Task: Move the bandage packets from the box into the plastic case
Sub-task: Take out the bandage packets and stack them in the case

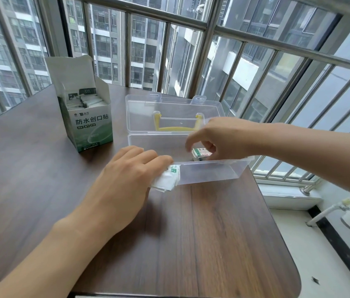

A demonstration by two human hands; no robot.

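Head view shows the right hand [217, 140] reaching down into the plastic case [208, 171], its grip pinching a small stack of bandage packets [201, 154] low near the floor, probably so they land flat. Beside it, just outside the near wall, the left hand [131, 179] clasps a spare bundle of packets [166, 178] against the counter [191, 233], likely staged for the next drop. Beyond the left grip stands the box [88, 121], flap up, more packets inside.
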